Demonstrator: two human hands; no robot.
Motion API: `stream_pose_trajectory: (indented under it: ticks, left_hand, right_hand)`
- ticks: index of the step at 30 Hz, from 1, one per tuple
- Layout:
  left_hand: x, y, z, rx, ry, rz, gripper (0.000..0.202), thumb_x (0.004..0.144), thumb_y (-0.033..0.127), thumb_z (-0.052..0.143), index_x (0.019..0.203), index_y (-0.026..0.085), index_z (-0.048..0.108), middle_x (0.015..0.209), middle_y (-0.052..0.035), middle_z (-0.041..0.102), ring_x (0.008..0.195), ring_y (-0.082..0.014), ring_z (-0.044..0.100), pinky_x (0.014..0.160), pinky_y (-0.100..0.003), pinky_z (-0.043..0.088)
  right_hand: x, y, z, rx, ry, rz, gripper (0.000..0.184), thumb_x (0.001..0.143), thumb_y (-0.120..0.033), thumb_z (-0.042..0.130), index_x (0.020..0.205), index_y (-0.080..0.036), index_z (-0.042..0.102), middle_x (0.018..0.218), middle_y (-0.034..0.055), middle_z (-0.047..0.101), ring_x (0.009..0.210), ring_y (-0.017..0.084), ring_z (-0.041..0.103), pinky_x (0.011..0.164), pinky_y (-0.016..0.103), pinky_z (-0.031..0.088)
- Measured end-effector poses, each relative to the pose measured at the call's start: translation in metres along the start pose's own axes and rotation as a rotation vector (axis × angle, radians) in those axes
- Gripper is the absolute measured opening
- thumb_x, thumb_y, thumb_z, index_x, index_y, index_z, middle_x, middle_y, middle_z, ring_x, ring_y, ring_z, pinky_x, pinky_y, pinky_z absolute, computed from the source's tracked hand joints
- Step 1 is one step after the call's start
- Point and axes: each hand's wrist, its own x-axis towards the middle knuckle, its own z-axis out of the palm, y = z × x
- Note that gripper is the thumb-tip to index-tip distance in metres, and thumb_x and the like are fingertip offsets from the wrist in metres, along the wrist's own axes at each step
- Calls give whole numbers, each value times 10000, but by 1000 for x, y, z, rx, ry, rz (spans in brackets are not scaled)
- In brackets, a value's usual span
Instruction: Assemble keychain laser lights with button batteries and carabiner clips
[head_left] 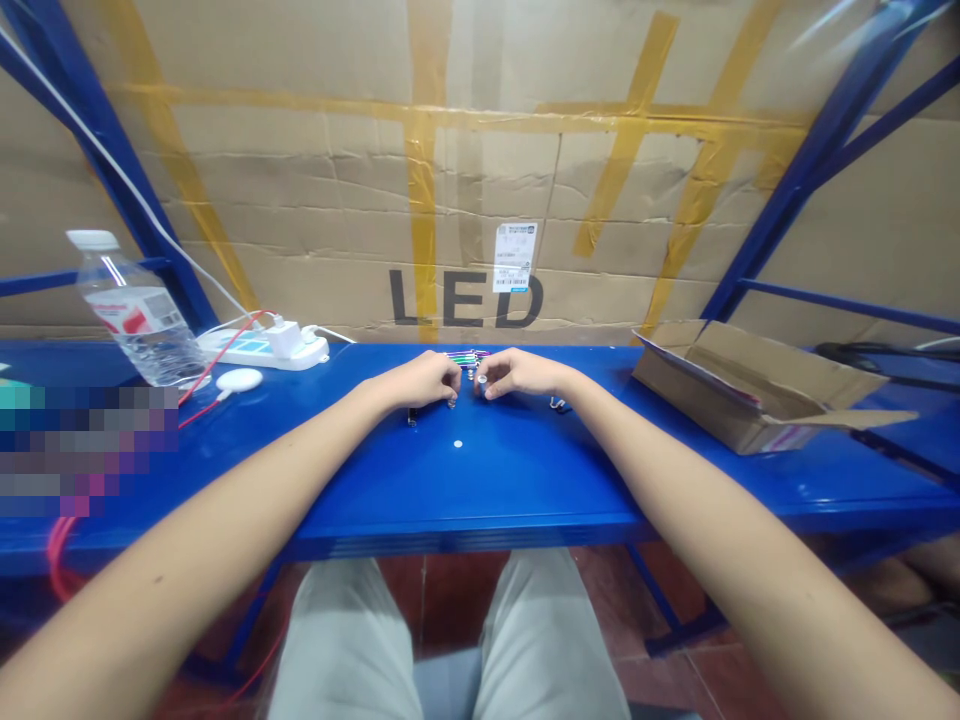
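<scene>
Your forearms [300, 455] were cut off by the picture's edges. The dark piece [451, 404] at your left hand [433, 380] was too small to identify, your hands partly hid the glossy rods [466, 359], and pixelation obscured the table's [465, 490] left end.

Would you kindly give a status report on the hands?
Left hand: at a tiny piece, grip unclear. Right hand: holding a small pale piece. White disc on blue table; open box rightward, clear of hands.

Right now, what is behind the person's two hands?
Shiny multicoloured items show on the blue table between left hand and right hand, with cardboard beyond. What lies directly behind each hand is covered; the items' full extent cannot be seen.
</scene>
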Motion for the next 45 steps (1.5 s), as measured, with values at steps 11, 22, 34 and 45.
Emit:
stream_pose_trajectory:
  ticks: [11,22,34,45]
  left_hand:
    - [-2,6,-2,-3,301,188,110,784,159,626,784,181,734,803,-37,724,741,-169,648,705,-279,474]
    - [1,23,8,-37,380,346,109,847,169,632,860,189,739,929,-54,716,872,-181,663,830,-323,498]
    - [1,21,3,-290,502,23,150,722,280,754,784,148,721,803,-45,706,750,-170,614,711,-302,476]
    - [5,3,-8,-737,717,-18,144,860,214,626,984,144,649,869,-73,712,829,-195,707,758,-352,585]
  right_hand:
    - [0,2,0,19,-3,0,217,664,-247,760,854,-169,689,831,18,690,786,170,599,771,316,462]
    - [1,9,2,59,23,-23,201,672,-229,755,854,-164,703,815,12,695,771,164,612,772,307,477]
    - [8,-6,18,264,198,-7,288,609,-211,797,861,-153,672,775,34,712,763,180,653,765,323,505]
    - [10,-27,46,-398,158,-42,127,819,-291,708,840,-166,722,813,50,720,736,181,619,660,292,431]
